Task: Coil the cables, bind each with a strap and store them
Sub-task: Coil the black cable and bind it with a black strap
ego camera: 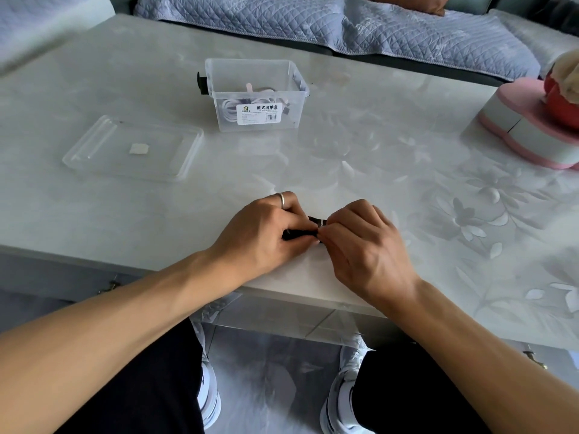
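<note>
Close to the near edge of the pale floral-patterned table [407, 189], the left hand [266, 233] and right hand [363, 242] both pinch a small black cable bundle [300, 234], its long axis running left to right between them. Bare tabletop lies beyond. Farther back sit a flat clear plastic lid [134, 148] and a clear plastic storage box [255, 93] holding white coiled cables [238, 108].

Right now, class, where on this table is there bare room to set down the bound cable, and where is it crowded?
Free: the table between the storage box and the pink stand; also the strip between the lid and the hands. Crowded: the near edge, where left hand and right hand grip the black cable.
</note>
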A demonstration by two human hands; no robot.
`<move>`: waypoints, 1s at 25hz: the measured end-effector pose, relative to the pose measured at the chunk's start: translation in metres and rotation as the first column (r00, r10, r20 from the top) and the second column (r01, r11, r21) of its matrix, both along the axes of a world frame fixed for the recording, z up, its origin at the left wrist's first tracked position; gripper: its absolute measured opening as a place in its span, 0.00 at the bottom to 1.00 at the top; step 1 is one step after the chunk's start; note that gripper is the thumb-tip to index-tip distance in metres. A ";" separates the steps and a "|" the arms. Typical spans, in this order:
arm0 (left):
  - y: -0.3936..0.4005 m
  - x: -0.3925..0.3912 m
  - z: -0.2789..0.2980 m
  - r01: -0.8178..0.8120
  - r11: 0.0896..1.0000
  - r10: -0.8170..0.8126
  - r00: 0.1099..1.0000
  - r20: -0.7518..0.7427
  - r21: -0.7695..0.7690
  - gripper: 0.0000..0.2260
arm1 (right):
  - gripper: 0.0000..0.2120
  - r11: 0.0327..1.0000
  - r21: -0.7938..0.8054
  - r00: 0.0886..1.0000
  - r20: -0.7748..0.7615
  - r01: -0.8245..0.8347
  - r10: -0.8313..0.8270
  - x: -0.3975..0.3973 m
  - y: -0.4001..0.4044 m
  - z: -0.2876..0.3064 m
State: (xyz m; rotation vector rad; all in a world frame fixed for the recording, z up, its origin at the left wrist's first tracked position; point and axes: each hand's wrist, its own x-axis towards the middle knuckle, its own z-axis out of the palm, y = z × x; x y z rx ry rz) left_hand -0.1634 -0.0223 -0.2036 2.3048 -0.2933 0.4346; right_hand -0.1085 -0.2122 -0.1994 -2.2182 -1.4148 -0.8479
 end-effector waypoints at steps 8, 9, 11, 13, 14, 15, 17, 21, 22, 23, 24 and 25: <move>0.000 0.002 0.003 -0.040 0.997 0.041 0.999 0.008 -0.059 0.07 | 0.04 0.999 -0.043 0.998 -0.056 -0.018 0.016 0.000 -0.004 0.001; 0.001 0.002 0.003 -0.044 0.997 0.044 0.999 0.008 -0.065 0.07 | 0.04 0.997 -0.071 0.999 -0.041 -0.014 0.011 0.000 -0.007 0.000; 0.002 0.002 0.004 -0.046 0.996 0.047 0.999 0.003 -0.072 0.07 | 0.07 0.993 -0.122 1.000 -0.012 0.012 -0.014 -0.003 -0.012 -0.001; 0.002 0.002 0.005 -0.048 0.997 0.049 0.999 0.004 -0.061 0.07 | 0.12 0.984 -0.168 0.999 0.008 0.053 -0.053 -0.008 -0.014 0.001; 0.001 0.002 0.005 -0.049 0.998 0.050 0.999 0.010 -0.042 0.08 | 0.13 0.979 -0.186 0.997 0.023 0.078 -0.075 -0.010 -0.014 0.000; 0.001 0.001 0.005 -0.048 0.999 0.048 0.999 0.014 -0.020 0.08 | 0.13 0.976 -0.193 0.995 0.016 0.100 -0.099 -0.012 -0.014 0.000; -0.001 0.000 0.005 -0.039 0.999 0.039 0.999 0.012 0.012 0.10 | 0.12 0.986 -0.127 0.981 -0.146 0.110 -0.128 -0.016 -0.012 -0.001; -0.002 -0.001 0.006 -0.049 0.999 0.049 0.999 -0.015 -0.011 0.10 | 0.04 0.980 0.079 0.780 -0.619 0.184 -0.096 -0.002 -0.001 0.013; -0.002 -0.001 0.007 -0.049 0.999 0.049 0.999 -0.020 -0.008 0.10 | 0.04 0.980 0.035 0.751 -0.648 0.194 -0.126 0.003 0.001 0.016; 0.000 0.000 0.008 -0.046 0.999 0.046 0.999 -0.023 -0.001 0.10 | 0.04 0.981 -0.021 0.747 -0.645 0.191 -0.160 0.006 0.003 0.020; 0.001 0.000 0.009 -0.041 0.999 0.041 0.999 -0.026 0.006 0.10 | 0.04 0.980 -0.072 0.757 -0.625 0.184 -0.188 0.007 0.003 0.022; 0.004 0.001 0.009 -0.031 0.999 0.031 0.999 -0.030 0.013 0.10 | 0.04 0.979 -0.103 0.776 -0.597 0.178 -0.204 0.008 0.003 0.022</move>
